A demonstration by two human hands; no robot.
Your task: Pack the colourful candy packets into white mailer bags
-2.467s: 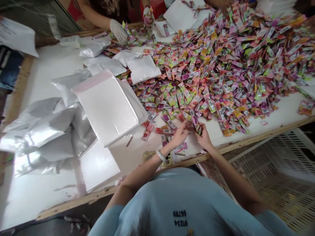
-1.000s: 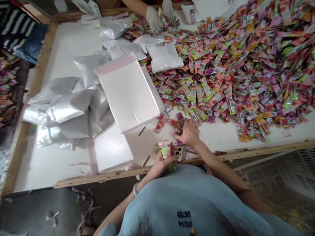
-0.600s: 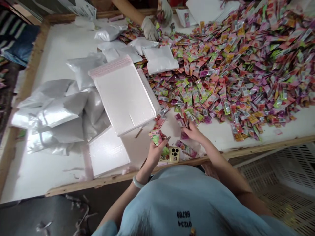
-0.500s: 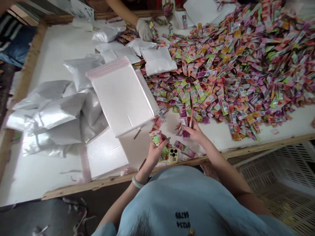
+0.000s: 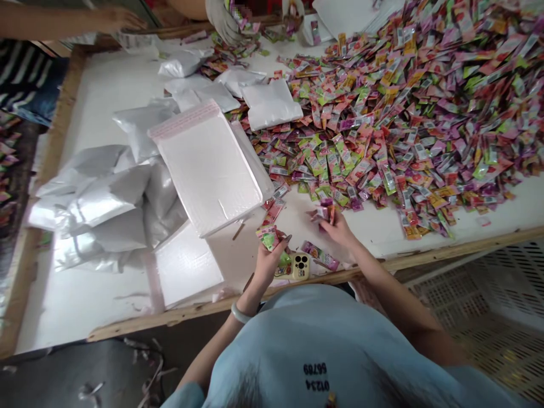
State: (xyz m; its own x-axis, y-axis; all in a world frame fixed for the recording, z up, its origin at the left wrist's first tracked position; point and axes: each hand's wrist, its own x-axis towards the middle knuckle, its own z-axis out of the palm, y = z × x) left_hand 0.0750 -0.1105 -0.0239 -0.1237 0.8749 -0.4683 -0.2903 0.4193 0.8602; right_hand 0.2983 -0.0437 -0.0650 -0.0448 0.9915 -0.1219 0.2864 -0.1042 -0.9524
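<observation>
My left hand (image 5: 272, 256) is closed on a few small snack packets, with a green and pink packet (image 5: 267, 237) showing above the fingers. To its right, my right hand (image 5: 338, 228) grips several purple and red packets (image 5: 325, 212) just over the white table. Beside the left hand a phone in a pale yellow case (image 5: 300, 266) lies near the table's front edge. A purple packet (image 5: 319, 255) lies flat between the two hands. Beyond them spreads a big heap of colourful packets (image 5: 361, 136).
A stack of white mailer bags (image 5: 208, 170) lies left of my hands. Filled silvery bags (image 5: 110, 192) are piled further left. Across the table a co-worker's gloved hand (image 5: 225, 22) holds packets; another person's arm (image 5: 76, 21) reaches in. A white plastic crate (image 5: 476, 306) stands below the wooden edge (image 5: 425, 256).
My right hand has drawn the packets closer together and lifted them slightly. The co-worker's gloved hand has moved back from the heap with packets, and another person's arm has appeared at top left.
</observation>
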